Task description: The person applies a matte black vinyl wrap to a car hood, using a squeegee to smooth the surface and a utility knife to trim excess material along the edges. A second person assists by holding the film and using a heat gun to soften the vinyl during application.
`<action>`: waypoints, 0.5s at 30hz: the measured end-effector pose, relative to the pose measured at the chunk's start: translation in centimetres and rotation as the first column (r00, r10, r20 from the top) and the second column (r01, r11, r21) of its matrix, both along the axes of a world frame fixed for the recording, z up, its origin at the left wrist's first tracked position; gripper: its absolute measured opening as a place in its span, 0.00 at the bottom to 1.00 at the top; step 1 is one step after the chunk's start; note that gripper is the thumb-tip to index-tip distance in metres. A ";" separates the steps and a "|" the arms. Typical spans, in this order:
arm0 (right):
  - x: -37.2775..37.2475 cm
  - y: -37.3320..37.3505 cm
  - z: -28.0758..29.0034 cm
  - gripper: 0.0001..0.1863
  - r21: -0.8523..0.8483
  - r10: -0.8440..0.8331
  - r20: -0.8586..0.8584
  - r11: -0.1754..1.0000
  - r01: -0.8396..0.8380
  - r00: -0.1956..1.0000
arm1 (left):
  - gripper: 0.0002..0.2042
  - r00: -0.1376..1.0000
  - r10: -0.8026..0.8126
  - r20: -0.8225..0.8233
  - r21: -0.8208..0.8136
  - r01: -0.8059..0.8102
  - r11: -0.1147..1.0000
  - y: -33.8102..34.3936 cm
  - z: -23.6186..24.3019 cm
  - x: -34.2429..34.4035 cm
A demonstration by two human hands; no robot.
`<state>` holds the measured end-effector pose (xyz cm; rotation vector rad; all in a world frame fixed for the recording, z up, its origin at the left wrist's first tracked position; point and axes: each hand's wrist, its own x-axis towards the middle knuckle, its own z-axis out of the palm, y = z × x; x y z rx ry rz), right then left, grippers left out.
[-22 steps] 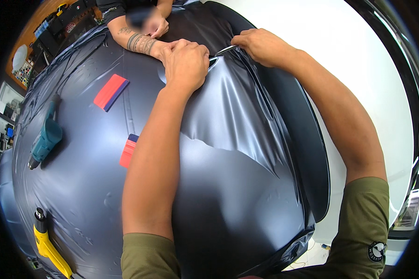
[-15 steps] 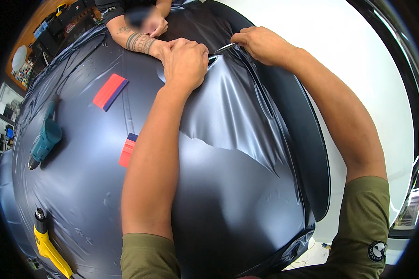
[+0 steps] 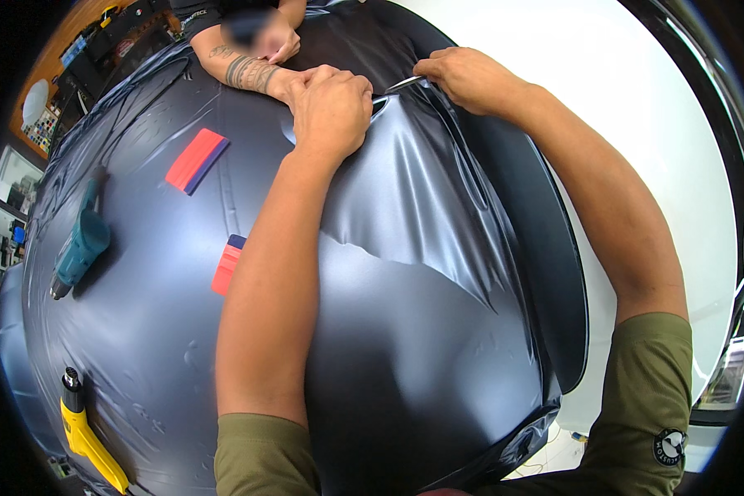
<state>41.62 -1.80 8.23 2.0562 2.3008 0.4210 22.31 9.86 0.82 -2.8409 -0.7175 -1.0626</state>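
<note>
The right hand (image 3: pixel 469 80), at 1 o'clock, pinches a slim metal tool (image 3: pixel 405 84) at 12 o'clock. The left hand (image 3: pixel 332 114), between 11 and 12 o'clock, has bent fingers; their grip is hidden and cannot be determined. Wrinkled grey film (image 3: pixel 413 178) spreads from 12 o'clock toward center.

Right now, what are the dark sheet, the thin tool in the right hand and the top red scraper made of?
Dark sheet: probably soft plastic film with satin sheen, since it bends into smooth folds. Thin tool in the right hand: maybe shiny metal, as it glints, but it's small. Red scraper: likely plastic, fairly matte and evenly coloured; its dark edge is unclear.
</note>
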 end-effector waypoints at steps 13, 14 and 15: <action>0.0 -0.2 -0.1 0.13 -0.044 -0.061 0.054 0.997 0.063 0.997 | 0.09 1.000 -0.004 0.010 0.000 0.004 1.000 -0.2 0.1 -0.1; -0.2 -0.3 0.1 0.13 -0.063 -0.078 0.071 0.995 0.082 0.994 | 0.09 1.000 -0.008 0.010 -0.004 0.008 1.000 -0.2 0.1 -0.2; -0.3 -0.4 0.2 0.13 -0.074 -0.096 0.063 0.992 0.101 0.993 | 0.09 1.000 -0.008 0.002 -0.006 0.008 1.000 -0.2 0.1 -0.3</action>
